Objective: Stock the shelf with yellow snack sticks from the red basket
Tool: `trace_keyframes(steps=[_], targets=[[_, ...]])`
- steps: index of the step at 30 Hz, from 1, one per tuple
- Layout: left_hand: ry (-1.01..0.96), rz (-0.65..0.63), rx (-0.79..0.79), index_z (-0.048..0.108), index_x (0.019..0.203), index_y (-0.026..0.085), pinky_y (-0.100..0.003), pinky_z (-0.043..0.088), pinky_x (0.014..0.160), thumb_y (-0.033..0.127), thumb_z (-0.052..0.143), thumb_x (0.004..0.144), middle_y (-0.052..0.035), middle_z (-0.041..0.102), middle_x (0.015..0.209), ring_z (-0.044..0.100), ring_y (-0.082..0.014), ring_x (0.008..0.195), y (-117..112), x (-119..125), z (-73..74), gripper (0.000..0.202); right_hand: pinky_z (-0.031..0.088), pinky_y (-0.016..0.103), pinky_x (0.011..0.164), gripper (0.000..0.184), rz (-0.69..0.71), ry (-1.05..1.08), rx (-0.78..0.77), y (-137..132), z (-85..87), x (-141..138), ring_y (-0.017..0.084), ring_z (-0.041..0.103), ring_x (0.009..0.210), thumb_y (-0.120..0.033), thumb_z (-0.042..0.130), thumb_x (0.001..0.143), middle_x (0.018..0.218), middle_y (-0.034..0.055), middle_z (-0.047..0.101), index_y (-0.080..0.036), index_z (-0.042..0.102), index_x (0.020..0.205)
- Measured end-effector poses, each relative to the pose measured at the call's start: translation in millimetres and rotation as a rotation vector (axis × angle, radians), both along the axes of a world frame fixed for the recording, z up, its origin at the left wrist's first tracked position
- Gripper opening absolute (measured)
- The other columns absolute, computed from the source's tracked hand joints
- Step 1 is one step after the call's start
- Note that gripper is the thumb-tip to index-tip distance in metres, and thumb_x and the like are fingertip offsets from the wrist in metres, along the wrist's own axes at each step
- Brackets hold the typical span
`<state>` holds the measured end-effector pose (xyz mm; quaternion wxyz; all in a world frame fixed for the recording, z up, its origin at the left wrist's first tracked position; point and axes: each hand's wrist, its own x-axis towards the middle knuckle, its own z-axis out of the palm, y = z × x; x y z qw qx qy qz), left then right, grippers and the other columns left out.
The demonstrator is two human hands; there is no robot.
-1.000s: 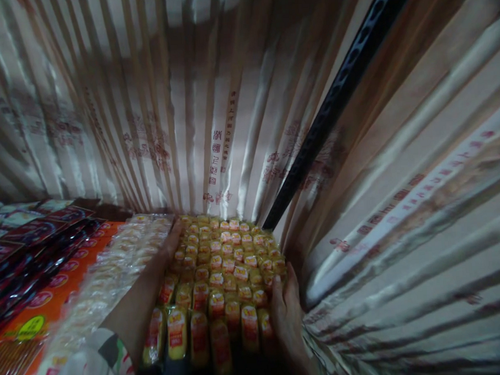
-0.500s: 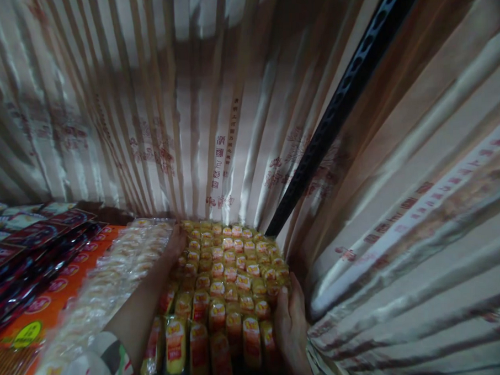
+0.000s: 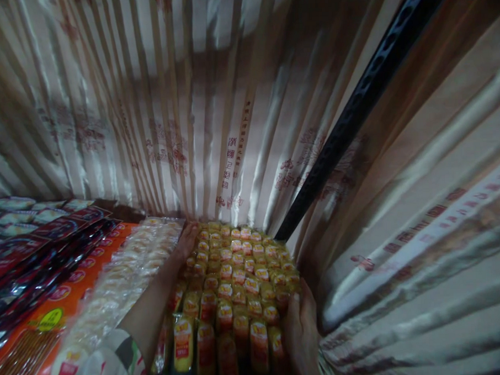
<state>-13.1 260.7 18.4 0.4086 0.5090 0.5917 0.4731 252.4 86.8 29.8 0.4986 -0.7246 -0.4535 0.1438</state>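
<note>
A broad block of small snack packs in yellow wrappers (image 3: pixel 237 271) stands in close rows before me, with orange-red labels on many of them. My left hand (image 3: pixel 187 243) reaches along its left side to the back corner, fingers stretched forward against the packs. Against the right side lies my right hand (image 3: pixel 302 323), its thumb on top and its fingers extended along the edge. Both hands touch the block from opposite sides. Some of the fingertips are dim or hidden.
Left of the block run rows of clear-wrapped pale packs (image 3: pixel 125 276), an orange package (image 3: pixel 64 287) and dark glossy packets (image 3: pixel 46 254). A pleated printed curtain (image 3: pixel 206 128) hangs behind and to the right. A black slotted metal post (image 3: pixel 346 122) slants down to the back right corner.
The whole view has shifted, so everything appears slightly farther right. Both hands keep about the same places along the sides of the block.
</note>
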Motion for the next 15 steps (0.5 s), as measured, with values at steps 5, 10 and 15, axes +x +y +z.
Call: trace_keyframes(steps=[5, 10, 15], targets=[[-0.037, -0.030, -0.013, 0.055, 0.121, 0.018, -0.036, 0.030, 0.110, 0.041, 0.037, 0.087, -0.0084, 0.053, 0.133, 0.044, -0.0221, 0.127, -8, 2, 10.2, 0.045, 0.023, 0.049, 0.109, 0.072, -0.012, -0.022, 0.016, 2, -0.6, 1, 0.030, 0.035, 0.129, -0.060, 0.021, 0.087, 0.138, 0.0173, 0.041, -0.010, 0.037, 0.137], [0.158, -0.032, -0.056, 0.050, 0.127, 0.016, -0.035, 0.022, 0.114, 0.035, 0.036, 0.088, -0.0094, 0.045, 0.140, 0.034, -0.0202, 0.134, -4, 2, 8.0, 0.046, 0.024, 0.049, 0.109, 0.068, -0.012, -0.031, 0.040, 4, -3.0, 1, 0.029, 0.036, 0.128, -0.058, 0.022, 0.088, 0.137, 0.0153, 0.043, -0.012, 0.037, 0.137], [0.182, -0.005, 0.007, 0.059, 0.115, 0.021, -0.037, 0.021, 0.114, 0.028, 0.041, 0.084, -0.0059, 0.053, 0.134, 0.033, -0.0207, 0.135, 8, 1, -2.6, 0.036, 0.024, 0.050, 0.108, 0.067, -0.002, -0.034, 0.046, 3, -3.9, 2, 0.030, 0.036, 0.128, -0.056, 0.024, 0.089, 0.137, 0.0161, 0.043, -0.012, 0.038, 0.137]])
